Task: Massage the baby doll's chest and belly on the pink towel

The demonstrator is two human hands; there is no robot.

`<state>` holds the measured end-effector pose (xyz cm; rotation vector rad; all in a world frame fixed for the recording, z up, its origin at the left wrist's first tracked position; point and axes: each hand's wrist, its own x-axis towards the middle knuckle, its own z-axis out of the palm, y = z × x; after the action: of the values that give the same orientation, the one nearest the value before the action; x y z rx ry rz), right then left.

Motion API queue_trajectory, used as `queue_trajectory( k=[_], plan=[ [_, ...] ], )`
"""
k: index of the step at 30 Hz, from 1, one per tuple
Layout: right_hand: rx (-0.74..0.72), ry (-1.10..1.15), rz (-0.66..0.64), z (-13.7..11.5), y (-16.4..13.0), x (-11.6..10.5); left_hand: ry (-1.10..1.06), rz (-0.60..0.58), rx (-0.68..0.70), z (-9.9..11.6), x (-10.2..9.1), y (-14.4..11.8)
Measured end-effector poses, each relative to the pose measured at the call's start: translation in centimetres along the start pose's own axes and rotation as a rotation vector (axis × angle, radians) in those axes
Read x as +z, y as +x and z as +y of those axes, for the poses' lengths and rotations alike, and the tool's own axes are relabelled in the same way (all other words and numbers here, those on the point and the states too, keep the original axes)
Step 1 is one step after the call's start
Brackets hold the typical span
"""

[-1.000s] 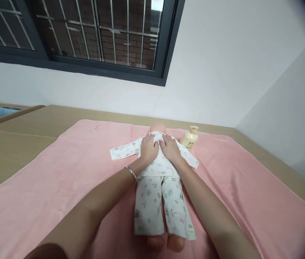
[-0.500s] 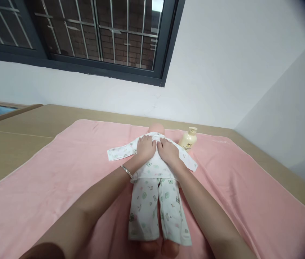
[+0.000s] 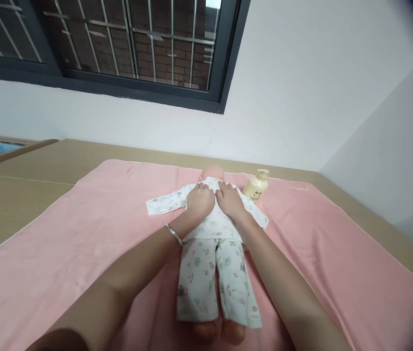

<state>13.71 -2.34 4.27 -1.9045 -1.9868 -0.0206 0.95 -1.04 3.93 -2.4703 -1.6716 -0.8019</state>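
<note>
A baby doll (image 3: 211,258) in white printed pyjamas lies along a pink blanket (image 3: 82,243), head (image 3: 212,172) away from me and bare feet toward me. My left hand (image 3: 199,201), with a silver bangle at the wrist, rests flat on the doll's upper chest. My right hand (image 3: 229,199) lies flat beside it on the same chest, fingers near the collar. Neither hand grips anything. The doll's sleeves spread out to both sides.
A cream pump bottle (image 3: 256,186) lies on the blanket just right of the doll's head. The blanket covers a tan table (image 3: 16,195) against a white wall, under a barred dark-framed window (image 3: 136,48). A wall corner closes the right side.
Both hands stay pressed on the doll's chest with only small shifts. The view has drifted slightly, so the doll sits a little differently in frame.
</note>
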Motion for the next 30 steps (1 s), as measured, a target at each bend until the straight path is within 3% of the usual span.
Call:
queue_trajectory(
  k=[9, 15, 20, 24, 30],
  plan=[
    [0.132, -0.185, 0.032, -3.5, -2.2, -1.5, -0.118, -0.048, -0.021, -2.0, 1.8, 1.5],
    [0.043, 0.053, -0.074, -0.3, -0.4, -1.5, -0.168, 0.031, -0.047, -1.7, 2.1, 1.0],
    [-0.02, 0.251, -0.015, 2.5, 0.8, 0.6, -0.164, 0.038, -0.046, -1.5, 2.1, 0.8],
    [-0.02, 0.272, 0.018, 2.7, 0.7, 1.6, -0.147, 0.059, -0.015, -1.1, 1.6, 0.5],
    [-0.025, 0.244, 0.028, 2.4, 0.5, 1.1, -0.026, 0.031, -0.038, 0.2, 0.6, -0.2]
  ],
)
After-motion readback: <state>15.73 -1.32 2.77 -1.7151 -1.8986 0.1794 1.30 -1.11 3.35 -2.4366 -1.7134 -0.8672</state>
